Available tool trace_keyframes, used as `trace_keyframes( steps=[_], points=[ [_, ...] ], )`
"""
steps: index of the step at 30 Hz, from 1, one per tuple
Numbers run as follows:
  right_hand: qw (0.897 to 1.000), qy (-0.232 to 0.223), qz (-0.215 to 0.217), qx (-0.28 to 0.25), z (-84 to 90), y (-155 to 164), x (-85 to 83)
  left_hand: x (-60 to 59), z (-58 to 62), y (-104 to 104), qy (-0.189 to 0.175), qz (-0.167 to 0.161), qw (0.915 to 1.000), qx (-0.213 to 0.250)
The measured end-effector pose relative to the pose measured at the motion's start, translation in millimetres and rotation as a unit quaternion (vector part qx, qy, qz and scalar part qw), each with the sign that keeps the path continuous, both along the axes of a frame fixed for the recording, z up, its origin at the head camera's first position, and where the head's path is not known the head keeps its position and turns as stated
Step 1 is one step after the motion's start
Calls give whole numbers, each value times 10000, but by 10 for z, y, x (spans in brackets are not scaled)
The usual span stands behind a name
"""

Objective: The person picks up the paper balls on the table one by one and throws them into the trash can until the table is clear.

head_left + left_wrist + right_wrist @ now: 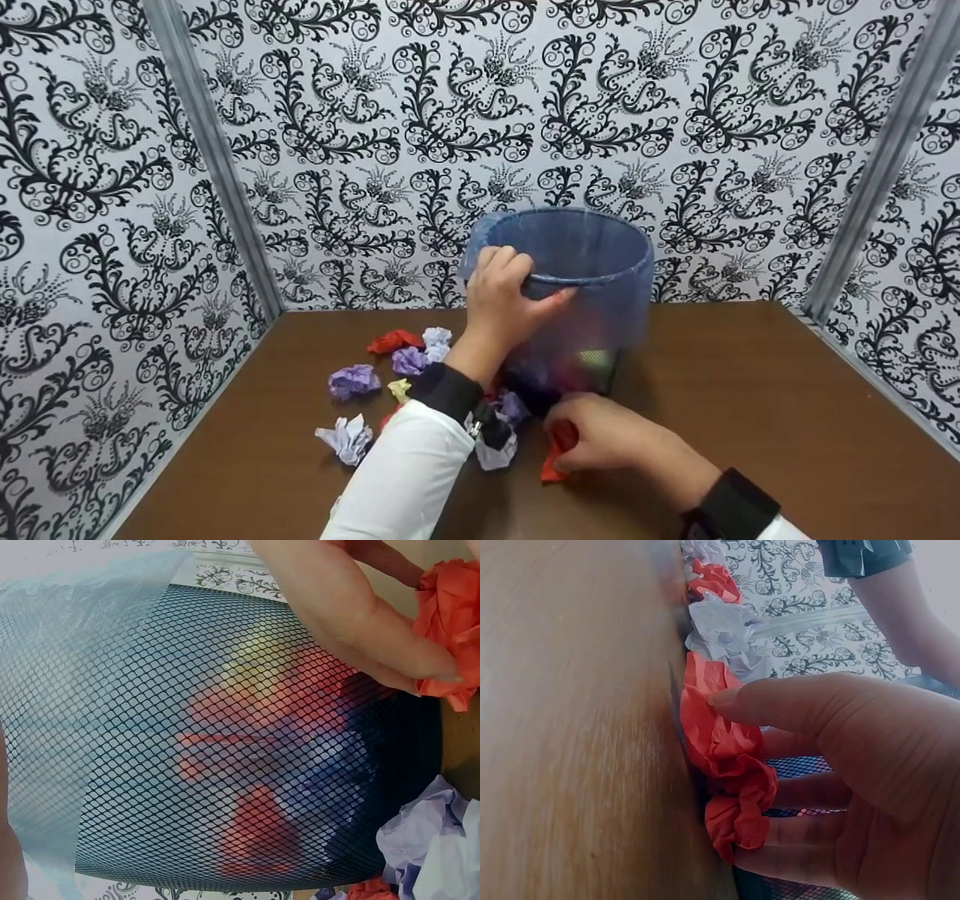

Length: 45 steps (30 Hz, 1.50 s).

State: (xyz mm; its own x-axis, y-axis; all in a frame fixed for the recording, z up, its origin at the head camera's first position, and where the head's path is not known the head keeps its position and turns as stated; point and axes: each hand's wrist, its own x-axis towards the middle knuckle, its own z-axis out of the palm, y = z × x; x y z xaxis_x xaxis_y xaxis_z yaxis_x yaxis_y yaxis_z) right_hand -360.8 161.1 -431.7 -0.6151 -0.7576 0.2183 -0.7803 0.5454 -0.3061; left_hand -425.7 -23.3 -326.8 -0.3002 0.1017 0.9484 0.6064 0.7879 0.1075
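A mesh wastebasket [592, 319] with a translucent bluish bag over its rim stands at the table's middle. Gripping its near left rim is my left hand [506, 292]. Low in front of the basket, my right hand [611, 435] holds a crumpled red paper ball [556, 457] between thumb and fingers. In the right wrist view this red paper [727, 750] is close against the tabletop. Through the mesh in the left wrist view, red, yellow and blue crumpled papers [259, 832] show inside the basket. The left hand's fingertips inside the rim are hidden.
On the brown table [765, 420], left of the basket, lie several crumpled papers: purple [354, 382], white [346, 439], red [394, 342] and yellow [400, 389]. A white ball [496, 450] is partly behind the left sleeve. Patterned panels [480, 135] enclose the table's back and sides.
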Motion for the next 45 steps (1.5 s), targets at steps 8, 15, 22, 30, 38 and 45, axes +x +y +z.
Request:
trace_keyframes(
  steps=[8,15,22,30,38,45],
  points=[
    [9997,-177,135,-109,-31,18,-23,18,-4,1,-51,-7,10000,-35],
    [9992,-219,263,-227,-45,31,-36,29,12,6,-71,18,10000,-12],
    [9988,-391,225,-213,-56,54,-52,29,20,0,-79,-41,10000,-2],
    [9978,-607,217,-173,-23,74,-32,21,12,4,-180,-95,9998,7],
    [9949,-961,222,-213,86,75,18,14,16,0,-147,-84,9999,11],
    [9968,-585,382,-382,269,91,81,21,20,6,-120,28,9999,-10]
  ],
)
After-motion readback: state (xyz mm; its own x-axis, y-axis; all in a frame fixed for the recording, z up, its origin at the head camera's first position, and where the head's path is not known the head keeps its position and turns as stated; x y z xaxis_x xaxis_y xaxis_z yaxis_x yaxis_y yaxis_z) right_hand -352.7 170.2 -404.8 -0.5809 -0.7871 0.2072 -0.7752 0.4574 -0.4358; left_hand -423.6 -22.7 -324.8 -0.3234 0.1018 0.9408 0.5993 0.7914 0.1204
